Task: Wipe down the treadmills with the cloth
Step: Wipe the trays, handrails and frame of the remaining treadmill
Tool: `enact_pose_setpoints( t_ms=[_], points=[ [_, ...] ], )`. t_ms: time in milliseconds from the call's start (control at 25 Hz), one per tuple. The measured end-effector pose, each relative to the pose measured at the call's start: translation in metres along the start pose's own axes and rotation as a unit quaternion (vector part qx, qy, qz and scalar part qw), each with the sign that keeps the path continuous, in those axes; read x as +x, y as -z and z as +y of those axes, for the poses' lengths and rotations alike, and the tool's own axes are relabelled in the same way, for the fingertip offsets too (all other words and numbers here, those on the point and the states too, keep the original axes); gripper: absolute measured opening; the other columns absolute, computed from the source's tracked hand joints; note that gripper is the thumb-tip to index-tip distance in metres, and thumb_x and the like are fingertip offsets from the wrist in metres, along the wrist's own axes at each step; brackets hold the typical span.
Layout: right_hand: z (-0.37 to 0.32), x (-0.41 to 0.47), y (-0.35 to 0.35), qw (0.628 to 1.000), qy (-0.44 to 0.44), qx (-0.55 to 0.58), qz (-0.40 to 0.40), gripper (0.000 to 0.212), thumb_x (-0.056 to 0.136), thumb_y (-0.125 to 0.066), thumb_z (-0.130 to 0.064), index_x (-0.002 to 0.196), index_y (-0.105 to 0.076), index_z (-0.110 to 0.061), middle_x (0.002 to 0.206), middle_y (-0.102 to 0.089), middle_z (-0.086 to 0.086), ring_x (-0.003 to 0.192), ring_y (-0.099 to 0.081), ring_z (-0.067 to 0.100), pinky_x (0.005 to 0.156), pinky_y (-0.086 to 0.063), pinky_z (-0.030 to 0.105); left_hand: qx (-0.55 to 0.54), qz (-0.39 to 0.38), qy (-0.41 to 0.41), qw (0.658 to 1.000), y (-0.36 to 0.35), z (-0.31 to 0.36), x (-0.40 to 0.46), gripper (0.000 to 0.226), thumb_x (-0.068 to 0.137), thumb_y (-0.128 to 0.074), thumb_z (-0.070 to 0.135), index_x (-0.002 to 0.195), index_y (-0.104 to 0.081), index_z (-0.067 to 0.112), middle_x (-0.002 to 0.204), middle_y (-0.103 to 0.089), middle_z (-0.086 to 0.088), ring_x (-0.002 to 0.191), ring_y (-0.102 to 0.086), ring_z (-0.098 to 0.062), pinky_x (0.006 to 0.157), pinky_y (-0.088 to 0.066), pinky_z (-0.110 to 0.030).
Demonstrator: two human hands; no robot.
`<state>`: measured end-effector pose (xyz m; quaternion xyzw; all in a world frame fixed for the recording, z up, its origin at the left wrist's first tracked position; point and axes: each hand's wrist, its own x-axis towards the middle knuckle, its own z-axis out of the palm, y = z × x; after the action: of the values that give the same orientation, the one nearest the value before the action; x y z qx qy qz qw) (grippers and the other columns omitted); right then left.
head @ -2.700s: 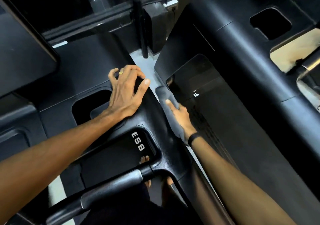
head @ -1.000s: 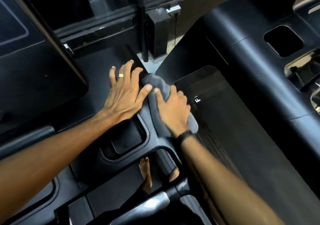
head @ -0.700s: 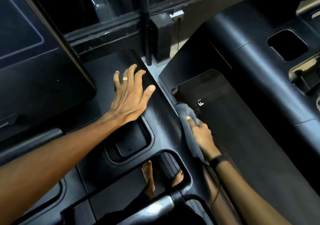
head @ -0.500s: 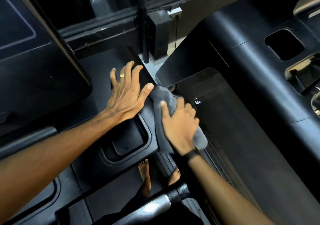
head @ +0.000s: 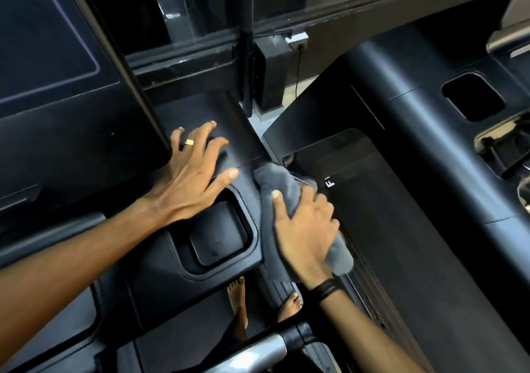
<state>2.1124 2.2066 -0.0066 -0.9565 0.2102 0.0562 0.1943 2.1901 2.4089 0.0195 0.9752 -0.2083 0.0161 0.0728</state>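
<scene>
My left hand (head: 192,183) lies flat with spread fingers on the black treadmill console (head: 172,263), just above its square cup recess (head: 218,235). A ring shows on one finger. My right hand (head: 304,229) presses a grey cloth (head: 275,180) against the console's right edge, its fingers curled round the bunched cloth and its thumb stretched out on top. The cloth hangs over that edge, and one end sticks out below my palm.
The dark screen (head: 43,57) rises at the left. A second treadmill's belt (head: 387,229) and console arm (head: 430,143) run along the right. A silver handlebar (head: 258,352) crosses the bottom, with my bare feet (head: 238,301) on the deck below. A post and a glass wall stand behind.
My right hand has rubbed the cloth down over the console's right side and back up onto its edge, now sliding slightly toward me. My left hand has stayed planted.
</scene>
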Motion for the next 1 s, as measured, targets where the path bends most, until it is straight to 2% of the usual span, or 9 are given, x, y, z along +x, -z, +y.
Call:
enact_pose_setpoints(
  t_ms=[80, 160, 320, 440, 560, 640, 760, 880, 1000],
  points=[
    [-0.033, 0.013, -0.004, 0.997, 0.072, -0.003, 0.041, 0.056, 0.094, -0.033, -0.07, 0.118, -0.052, -0.023, 0.114, -0.057, 0.007, 0.109, -0.052, 0.031, 0.091, -0.039, 0.049, 0.031, -0.027, -0.023, 0.999, 0.006, -0.008, -0.008, 0.072, 0.09, -0.038, 0.059, 0.134, -0.05, 0.004, 0.148, -0.037, -0.02, 0.134, -0.042, -0.036, 0.115, -0.013, -0.055],
    [-0.047, 0.046, -0.008, 0.994, 0.098, 0.045, 0.0, 0.057, 0.093, -0.034, -0.071, 0.119, -0.052, -0.024, 0.116, -0.059, 0.008, 0.11, -0.053, 0.031, 0.092, -0.041, 0.049, 0.047, -0.062, -0.033, 0.996, 0.009, -0.013, -0.015, 0.083, 0.08, -0.047, 0.064, 0.139, -0.045, 0.006, 0.152, -0.032, -0.016, 0.14, -0.036, -0.033, 0.119, -0.005, -0.053],
    [-0.011, 0.088, -0.005, 0.949, -0.023, 0.267, -0.163, 0.053, 0.095, -0.044, -0.066, 0.126, -0.058, -0.025, 0.125, -0.064, 0.005, 0.118, -0.058, 0.032, 0.09, -0.044, 0.038, 0.022, -0.055, 0.039, 0.998, 0.005, -0.019, -0.019, 0.108, 0.073, -0.059, 0.072, 0.151, -0.027, 0.003, 0.162, -0.012, -0.016, 0.151, -0.017, -0.034, 0.117, 0.021, -0.023],
    [0.015, 0.059, -0.001, 0.967, -0.092, 0.183, -0.154, 0.058, 0.096, -0.04, -0.067, 0.132, -0.055, -0.024, 0.131, -0.061, 0.009, 0.123, -0.054, 0.034, 0.101, -0.042, 0.044, -0.038, -0.037, 0.101, 0.993, -0.005, -0.021, -0.019, 0.125, 0.072, -0.066, 0.075, 0.158, -0.007, 0.007, 0.166, 0.01, -0.008, 0.154, 0.01, -0.022, 0.105, 0.03, -0.011],
    [-0.012, 0.027, -0.005, 1.0, 0.011, 0.021, -0.019, 0.058, 0.095, -0.034, -0.068, 0.127, -0.05, -0.022, 0.122, -0.056, 0.01, 0.117, -0.05, 0.033, 0.098, -0.038, 0.051, -0.031, -0.037, 0.1, 0.994, -0.009, -0.018, -0.017, 0.127, 0.073, -0.064, 0.077, 0.159, -0.001, 0.009, 0.166, 0.017, -0.007, 0.152, 0.021, -0.019, 0.104, 0.033, -0.012],
    [-0.045, 0.037, -0.009, 0.997, 0.074, 0.004, 0.032, 0.057, 0.095, -0.033, -0.069, 0.121, -0.051, -0.022, 0.117, -0.056, 0.009, 0.112, -0.051, 0.033, 0.093, -0.039, 0.051, -0.021, -0.041, 0.107, 0.993, -0.008, -0.018, -0.017, 0.126, 0.072, -0.062, 0.079, 0.159, -0.001, 0.01, 0.166, 0.018, -0.005, 0.151, 0.025, -0.017, 0.109, 0.03, -0.02],
    [-0.071, 0.096, -0.016, 0.99, 0.068, 0.115, -0.054, 0.056, 0.094, -0.038, -0.069, 0.122, -0.053, -0.023, 0.122, -0.059, 0.01, 0.117, -0.053, 0.034, 0.098, -0.041, 0.052, -0.018, -0.049, 0.114, 0.992, -0.006, -0.017, -0.016, 0.126, 0.072, -0.059, 0.082, 0.159, -0.002, 0.012, 0.166, 0.018, -0.004, 0.149, 0.027, -0.015, 0.116, 0.02, -0.031],
    [-0.045, 0.127, -0.019, 0.942, -0.02, 0.284, -0.176, 0.053, 0.095, -0.046, -0.065, 0.129, -0.059, -0.026, 0.129, -0.063, 0.006, 0.121, -0.058, 0.032, 0.1, -0.045, 0.043, -0.026, -0.057, 0.116, 0.991, -0.003, -0.016, -0.017, 0.126, 0.073, -0.058, 0.082, 0.159, 0.001, 0.012, 0.165, 0.021, -0.002, 0.149, 0.029, -0.014, 0.114, 0.023, -0.029],
    [0.005, 0.09, -0.009, 0.946, -0.122, 0.228, -0.197, 0.055, 0.097, -0.042, -0.063, 0.132, -0.059, -0.025, 0.132, -0.062, 0.011, 0.12, -0.057, 0.036, 0.096, -0.044, 0.04, -0.033, -0.048, 0.114, 0.992, -0.005, -0.017, -0.018, 0.126, 0.073, -0.058, 0.081, 0.159, 0.004, 0.012, 0.165, 0.022, -0.002, 0.148, 0.03, -0.014, 0.114, 0.023, -0.03]
  ],
)
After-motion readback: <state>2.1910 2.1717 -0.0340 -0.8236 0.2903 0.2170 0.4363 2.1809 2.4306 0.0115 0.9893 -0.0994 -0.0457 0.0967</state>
